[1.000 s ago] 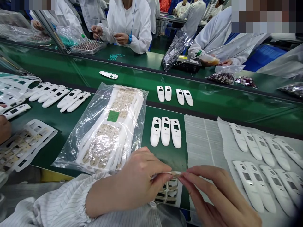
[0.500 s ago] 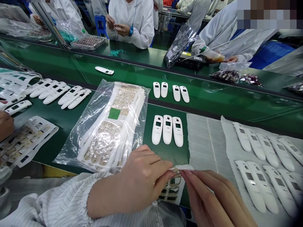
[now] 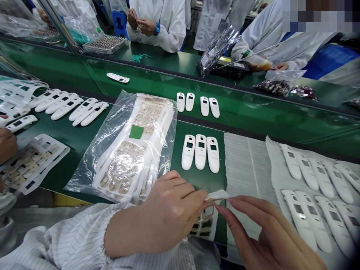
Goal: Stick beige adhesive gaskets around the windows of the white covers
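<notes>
My left hand (image 3: pixel 171 213) is closed on the top edge of a sticker sheet (image 3: pixel 206 227), which has rows of die-cut tan pieces and dark openings. A white corner of the sheet (image 3: pixel 221 194) bends up past my left fingertips. Close by, my right hand (image 3: pixel 264 228) has its thumb and index finger slightly apart at that corner; whether they touch it is hard to tell. Beyond my hands, three white thermometer-like housings (image 3: pixel 200 152), each with a small window, lie side by side. A clear bag (image 3: pixel 84 168) of similar sticker sheets lies to the left.
Rows of white housings (image 3: pixel 317 172) lie on white foam sheeting (image 3: pixel 244 168) at right. More housings (image 3: pixel 184 102) sit on the green strip (image 3: pixel 152 84) ahead. At left, a neighbour's hand (image 3: pixel 8 143) is beside another sticker sheet (image 3: pixel 36 159). Co-workers in white coats sit opposite.
My right thumb and index finger have parted at the sheet's corner, and the hand has shifted slightly right. More of the white corner shows. My left hand keeps its grip.
</notes>
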`<control>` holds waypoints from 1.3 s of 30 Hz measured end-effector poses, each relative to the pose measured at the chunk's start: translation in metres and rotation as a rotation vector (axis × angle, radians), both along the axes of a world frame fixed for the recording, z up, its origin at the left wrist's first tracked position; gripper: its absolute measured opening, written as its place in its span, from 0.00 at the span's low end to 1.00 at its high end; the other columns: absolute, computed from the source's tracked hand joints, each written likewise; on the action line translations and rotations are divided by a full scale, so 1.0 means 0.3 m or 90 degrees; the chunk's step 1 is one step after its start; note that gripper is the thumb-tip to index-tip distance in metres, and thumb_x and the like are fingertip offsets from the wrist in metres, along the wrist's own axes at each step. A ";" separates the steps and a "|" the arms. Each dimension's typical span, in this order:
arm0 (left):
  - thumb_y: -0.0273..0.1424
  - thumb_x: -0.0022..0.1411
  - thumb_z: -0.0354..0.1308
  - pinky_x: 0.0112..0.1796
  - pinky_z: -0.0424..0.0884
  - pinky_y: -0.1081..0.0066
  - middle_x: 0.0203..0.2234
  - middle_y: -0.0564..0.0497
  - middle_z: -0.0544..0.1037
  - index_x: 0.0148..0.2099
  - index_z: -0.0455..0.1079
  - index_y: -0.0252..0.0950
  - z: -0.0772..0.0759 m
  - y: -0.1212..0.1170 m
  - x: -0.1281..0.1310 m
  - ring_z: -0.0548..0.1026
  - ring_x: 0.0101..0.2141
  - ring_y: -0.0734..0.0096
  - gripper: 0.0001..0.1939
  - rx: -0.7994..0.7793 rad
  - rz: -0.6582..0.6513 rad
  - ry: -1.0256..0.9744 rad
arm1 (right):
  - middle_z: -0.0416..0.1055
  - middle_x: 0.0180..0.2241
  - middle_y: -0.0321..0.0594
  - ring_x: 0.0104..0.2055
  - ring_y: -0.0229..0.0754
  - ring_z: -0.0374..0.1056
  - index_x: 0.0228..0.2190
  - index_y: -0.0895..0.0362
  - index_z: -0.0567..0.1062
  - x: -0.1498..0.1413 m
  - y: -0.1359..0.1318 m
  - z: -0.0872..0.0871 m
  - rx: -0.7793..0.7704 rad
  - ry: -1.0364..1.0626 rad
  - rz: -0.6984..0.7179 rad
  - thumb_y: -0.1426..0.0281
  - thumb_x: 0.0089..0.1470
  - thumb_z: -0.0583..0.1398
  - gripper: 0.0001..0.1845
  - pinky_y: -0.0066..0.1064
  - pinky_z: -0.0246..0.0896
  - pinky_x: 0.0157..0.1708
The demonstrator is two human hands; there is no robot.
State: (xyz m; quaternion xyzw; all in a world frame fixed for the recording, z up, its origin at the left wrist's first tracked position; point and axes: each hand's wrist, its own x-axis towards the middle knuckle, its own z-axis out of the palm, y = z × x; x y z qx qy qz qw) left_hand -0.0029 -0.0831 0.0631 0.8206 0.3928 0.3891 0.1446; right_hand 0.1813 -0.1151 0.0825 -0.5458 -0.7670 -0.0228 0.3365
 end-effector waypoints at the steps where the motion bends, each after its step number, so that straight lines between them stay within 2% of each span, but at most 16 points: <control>1: 0.26 0.69 0.55 0.29 0.65 0.69 0.22 0.54 0.78 0.40 0.75 0.33 0.003 0.000 0.000 0.74 0.23 0.75 0.07 0.007 0.001 0.004 | 0.75 0.32 0.38 0.33 0.36 0.72 0.39 0.54 0.75 0.002 0.003 -0.001 0.004 -0.016 -0.005 0.75 0.55 0.65 0.08 0.28 0.66 0.36; 5: 0.23 0.67 0.55 0.28 0.63 0.69 0.22 0.54 0.77 0.41 0.74 0.31 0.010 0.001 -0.002 0.72 0.21 0.75 0.06 0.035 -0.013 0.024 | 0.74 0.34 0.38 0.32 0.33 0.71 0.37 0.55 0.76 0.008 0.009 -0.001 0.013 -0.032 0.023 0.78 0.55 0.64 0.08 0.25 0.64 0.33; 8: 0.20 0.66 0.54 0.28 0.63 0.70 0.23 0.54 0.78 0.42 0.74 0.32 0.005 0.001 -0.004 0.73 0.22 0.75 0.08 0.043 -0.018 0.022 | 0.73 0.35 0.38 0.33 0.33 0.71 0.34 0.55 0.76 0.012 0.014 0.002 0.003 -0.013 0.025 0.78 0.55 0.64 0.06 0.25 0.65 0.35; 11: 0.20 0.66 0.54 0.28 0.63 0.70 0.23 0.54 0.78 0.43 0.73 0.34 -0.004 0.001 -0.006 0.73 0.23 0.75 0.08 0.054 -0.012 0.015 | 0.73 0.39 0.41 0.39 0.36 0.72 0.39 0.56 0.75 0.027 0.027 -0.003 -0.013 0.002 0.041 0.76 0.55 0.64 0.08 0.25 0.67 0.40; 14: 0.20 0.65 0.55 0.30 0.65 0.70 0.23 0.53 0.79 0.43 0.74 0.33 -0.007 0.001 -0.008 0.74 0.24 0.74 0.08 0.062 -0.017 0.005 | 0.73 0.42 0.42 0.42 0.37 0.72 0.43 0.57 0.75 0.050 0.040 -0.017 -0.059 0.018 0.107 0.76 0.56 0.63 0.12 0.25 0.68 0.42; 16: 0.21 0.65 0.56 0.32 0.66 0.70 0.23 0.53 0.79 0.42 0.74 0.33 -0.006 0.001 -0.010 0.75 0.24 0.74 0.07 0.065 -0.022 -0.001 | 0.73 0.40 0.39 0.39 0.35 0.73 0.40 0.55 0.75 0.058 0.042 -0.024 -0.117 0.063 0.135 0.76 0.56 0.63 0.09 0.23 0.70 0.37; 19: 0.21 0.65 0.57 0.32 0.67 0.70 0.23 0.53 0.79 0.41 0.75 0.33 -0.001 0.002 -0.011 0.75 0.24 0.74 0.07 0.062 -0.029 -0.017 | 0.73 0.34 0.36 0.32 0.33 0.72 0.34 0.53 0.75 0.052 0.037 -0.024 -0.177 0.178 0.128 0.77 0.55 0.63 0.07 0.22 0.69 0.29; 22: 0.22 0.65 0.57 0.31 0.66 0.70 0.24 0.53 0.80 0.40 0.75 0.34 0.001 0.002 -0.010 0.75 0.24 0.74 0.06 0.041 -0.033 -0.038 | 0.73 0.32 0.37 0.34 0.36 0.71 0.32 0.55 0.75 0.034 0.028 -0.016 -0.171 0.250 0.130 0.80 0.53 0.64 0.08 0.25 0.69 0.29; 25: 0.22 0.65 0.58 0.31 0.66 0.70 0.25 0.53 0.81 0.40 0.75 0.34 0.001 0.001 -0.008 0.76 0.25 0.75 0.05 0.019 -0.039 -0.067 | 0.73 0.31 0.38 0.34 0.37 0.71 0.31 0.56 0.75 0.022 0.023 -0.008 -0.144 0.266 0.141 0.82 0.51 0.64 0.09 0.27 0.69 0.30; 30: 0.23 0.63 0.61 0.30 0.65 0.69 0.27 0.52 0.81 0.40 0.76 0.31 0.007 0.001 -0.014 0.76 0.26 0.75 0.03 -0.034 -0.070 -0.100 | 0.73 0.33 0.40 0.35 0.39 0.72 0.31 0.56 0.76 0.040 0.020 0.005 -0.128 0.225 0.150 0.83 0.49 0.65 0.11 0.28 0.71 0.28; 34: 0.23 0.62 0.62 0.29 0.65 0.70 0.25 0.53 0.80 0.38 0.76 0.31 0.019 0.005 -0.018 0.75 0.24 0.76 0.02 -0.095 -0.096 -0.120 | 0.73 0.38 0.44 0.40 0.44 0.73 0.40 0.58 0.79 0.074 0.015 0.010 -0.136 0.152 0.229 0.84 0.49 0.64 0.17 0.31 0.74 0.30; 39: 0.22 0.61 0.61 0.30 0.65 0.71 0.22 0.54 0.79 0.35 0.77 0.33 0.026 0.007 -0.018 0.74 0.23 0.76 0.04 -0.175 -0.102 -0.154 | 0.73 0.40 0.48 0.44 0.49 0.73 0.47 0.58 0.78 0.116 0.016 0.007 -0.107 0.069 0.277 0.85 0.49 0.62 0.23 0.32 0.74 0.30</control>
